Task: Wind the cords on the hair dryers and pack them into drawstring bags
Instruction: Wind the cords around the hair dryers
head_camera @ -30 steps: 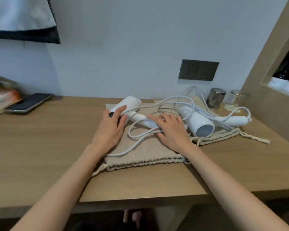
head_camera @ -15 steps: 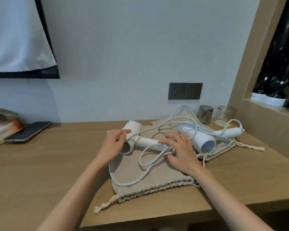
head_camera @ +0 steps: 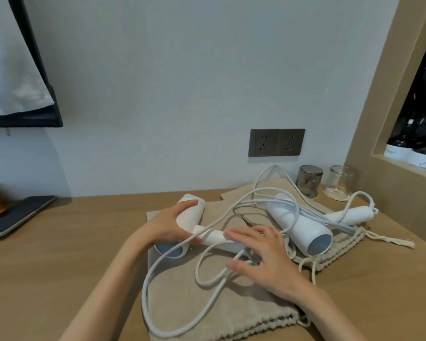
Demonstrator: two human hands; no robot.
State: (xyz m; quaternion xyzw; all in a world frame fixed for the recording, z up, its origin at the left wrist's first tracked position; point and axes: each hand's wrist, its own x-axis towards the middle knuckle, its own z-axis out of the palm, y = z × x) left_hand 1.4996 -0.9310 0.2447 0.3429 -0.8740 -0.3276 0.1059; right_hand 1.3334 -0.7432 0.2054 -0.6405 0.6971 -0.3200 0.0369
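Hands of one person meet over the near bag (head_camera: pixel 194 313), a beige drawstring sack lying flat on the wooden desk (head_camera: pixel 47 267). On the bag's far half lies the near hair dryer (head_camera: pixel 191 212), white, with its barrel over the bag's far left corner and its handle running toward the bag's middle. The left hand (head_camera: pixel 167 227) wraps that barrel, its grip closed around the white shell with the fingers over the top. The right hand (head_camera: pixel 263 257) lies over the bag's middle with a loose, wide grip. Its fingers stretch nearly straight across the end of the handle, and its thumb rests beside a loop of the cord (head_camera: pixel 148 286).

That white cord lies unwound. One big loop sweeps past the bag's left edge and round toward its near edge, and a smaller loop sits on the bag's centre. Just right of the bag, a second hair dryer (head_camera: pixel 303 225) lies on a second bag (head_camera: pixel 340 252), with its own cord standing in high tangled loops. Beyond the near bag's far right corner, two upturned glasses (head_camera: pixel 309 180) stand by the wall. Higher on that wall, also beyond the bag, is a dark wall socket (head_camera: pixel 276 142). Well to the left of the bag a phone (head_camera: pixel 15 217) lies on the desk.
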